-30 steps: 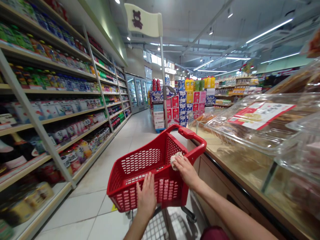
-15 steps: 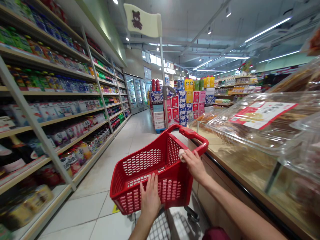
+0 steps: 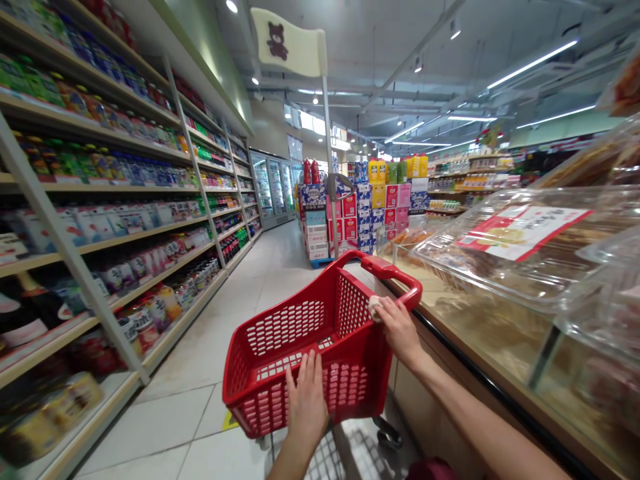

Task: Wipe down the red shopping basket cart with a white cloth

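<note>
A red plastic shopping cart (image 3: 357,387) with a perforated basket stands in front of me, its curved handle at the right. My left hand (image 3: 307,397) lies with stretched fingers against the near side, fingertips at the top rim. At the rear corner of the basket, below the handle, my right hand (image 3: 397,327) pinches a crumpled white wipe (image 3: 374,308) against the red rim. Whether it is tissue or cloth I cannot tell. From the cart's back rises a pole (image 3: 327,120) with a cream flag (image 3: 295,43) bearing a brown bear.
Shelves of bottled drinks (image 3: 120,180) line the left. Clear plastic food boxes (image 3: 520,230) sit on a counter (image 3: 450,327) close by on the right. Stacked cartons (image 3: 345,223) stand ahead, with glass-door fridges (image 3: 273,180) behind. A tiled floor (image 3: 195,407) runs between.
The cart has shifted slightly right and toward me. Both hands have moved right with it, the right one still holding the white wipe at the rim.
</note>
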`<action>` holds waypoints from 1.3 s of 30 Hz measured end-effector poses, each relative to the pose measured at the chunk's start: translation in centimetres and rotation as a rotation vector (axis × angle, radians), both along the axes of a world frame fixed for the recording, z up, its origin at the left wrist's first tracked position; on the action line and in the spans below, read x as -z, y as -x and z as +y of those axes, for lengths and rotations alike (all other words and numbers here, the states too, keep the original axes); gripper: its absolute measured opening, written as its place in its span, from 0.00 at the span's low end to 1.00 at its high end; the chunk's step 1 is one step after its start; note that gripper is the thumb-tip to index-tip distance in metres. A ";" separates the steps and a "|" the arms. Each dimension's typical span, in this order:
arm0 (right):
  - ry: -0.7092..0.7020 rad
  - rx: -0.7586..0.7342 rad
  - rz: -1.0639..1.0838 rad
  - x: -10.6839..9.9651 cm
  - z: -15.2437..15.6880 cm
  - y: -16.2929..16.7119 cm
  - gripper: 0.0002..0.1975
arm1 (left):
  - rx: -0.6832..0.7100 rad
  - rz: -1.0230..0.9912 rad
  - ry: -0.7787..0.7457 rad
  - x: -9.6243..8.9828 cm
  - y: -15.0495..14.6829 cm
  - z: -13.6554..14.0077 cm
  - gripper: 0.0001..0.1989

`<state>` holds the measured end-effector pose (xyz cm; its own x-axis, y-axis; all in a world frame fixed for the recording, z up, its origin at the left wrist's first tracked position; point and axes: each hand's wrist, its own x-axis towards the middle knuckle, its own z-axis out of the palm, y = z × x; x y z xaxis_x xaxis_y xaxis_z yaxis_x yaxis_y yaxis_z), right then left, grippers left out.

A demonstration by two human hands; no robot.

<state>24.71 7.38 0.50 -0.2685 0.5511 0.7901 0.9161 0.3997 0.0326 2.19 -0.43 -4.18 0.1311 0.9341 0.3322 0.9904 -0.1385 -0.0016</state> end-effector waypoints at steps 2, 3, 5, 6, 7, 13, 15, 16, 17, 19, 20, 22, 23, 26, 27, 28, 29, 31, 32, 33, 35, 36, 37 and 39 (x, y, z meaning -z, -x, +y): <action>-0.020 -0.012 0.015 0.5 -0.2 0.5 0.20 | -0.017 0.001 0.013 -0.2 -0.5 0.0 0.32; -0.020 -0.069 -0.009 1.0 -0.5 1.3 0.20 | -0.020 0.005 0.016 -0.3 -0.7 0.0 0.32; -0.005 -0.208 -0.077 2.1 -1.2 3.1 0.19 | -0.007 0.023 0.021 -0.4 -0.7 0.2 0.33; 0.005 -0.251 -0.100 2.5 -1.5 3.7 0.18 | 0.010 0.031 0.026 -0.4 -0.4 0.3 0.34; 0.010 -0.260 -0.106 2.6 -1.7 3.9 0.18 | 0.013 0.030 0.030 -0.4 0.1 0.4 0.34; -0.061 -0.055 0.001 1.5 -0.3 -0.3 0.21 | -0.197 0.001 0.049 -0.2 5.4 0.1 0.31; -0.061 -0.056 -0.002 1.5 0.3 -0.6 0.21 | -0.181 0.020 0.059 -0.4 6.4 -0.1 0.31; -0.057 -0.057 -0.003 1.6 0.7 -0.4 0.21 | -0.182 0.020 0.064 -0.5 6.6 -0.2 0.31; -0.051 -0.056 -0.002 1.7 1.0 -0.1 0.22 | -0.197 0.013 0.069 -0.7 6.7 -0.2 0.31; -0.027 -0.055 -0.002 1.7 1.8 0.4 0.22 | -0.234 -0.004 0.087 -1.2 6.4 -0.2 0.30; -0.010 -0.051 0.000 1.6 2.3 0.6 0.22 | -0.242 -0.010 0.100 -1.3 6.2 -0.2 0.30; 0.033 -0.035 0.018 1.3 3.1 0.9 0.22 | -0.240 -0.017 0.126 -1.5 5.7 -0.2 0.31; 0.057 -0.028 0.031 1.3 3.3 1.3 0.22 | -0.238 -0.021 0.134 -1.4 5.5 -0.2 0.32; 0.136 -0.087 0.043 2.2 3.0 4.0 0.20 | -0.224 -0.050 0.158 -0.6 4.3 -0.2 0.35; 0.161 -0.134 0.037 2.8 2.5 5.4 0.20 | -0.212 -0.065 0.174 -0.3 3.9 -0.2 0.36; 0.186 -0.188 0.030 3.5 2.0 6.9 0.20 | -0.195 -0.082 0.195 -0.1 3.4 -0.1 0.37; 0.209 -0.234 0.030 4.1 1.4 8.3 0.20 | -0.168 -0.096 0.220 0.1 3.0 0.0 0.38; 0.264 -0.305 0.042 4.9 0.6 10.0 0.20 | -0.101 -0.111 0.262 0.1 2.6 0.1 0.40; 0.289 -0.310 0.051 4.9 0.5 10.2 0.20 | -0.085 -0.111 0.281 0.0 2.7 0.1 0.40; 0.308 -0.292 0.063 4.8 0.7 9.9 0.21 | -0.094 -0.108 0.300 -0.1 3.0 0.0 0.41; 0.323 -0.212 0.100 4.5 1.5 8.6 0.22 | -0.170 -0.096 0.331 -0.4 3.9 -0.1 0.40; 0.317 -0.177 0.123 4.6 1.9 7.9 0.23 | -0.215 -0.087 0.341 -0.5 4.5 -0.2 0.40; 0.304 -0.161 0.144 4.9 2.2 7.4 0.23 | -0.247 -0.077 0.350 -0.5 4.9 -0.1 0.40; 0.257 -0.204 0.158 6.2 2.2 7.6 0.22 | -0.258 -0.060 0.378 -0.3 5.4 0.1 0.39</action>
<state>17.08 9.61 -5.71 -0.2792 0.6845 0.6735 0.8022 0.5517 -0.2282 -3.21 -0.37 -3.84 -0.1302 0.9907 -0.0386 0.9894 0.1323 0.0600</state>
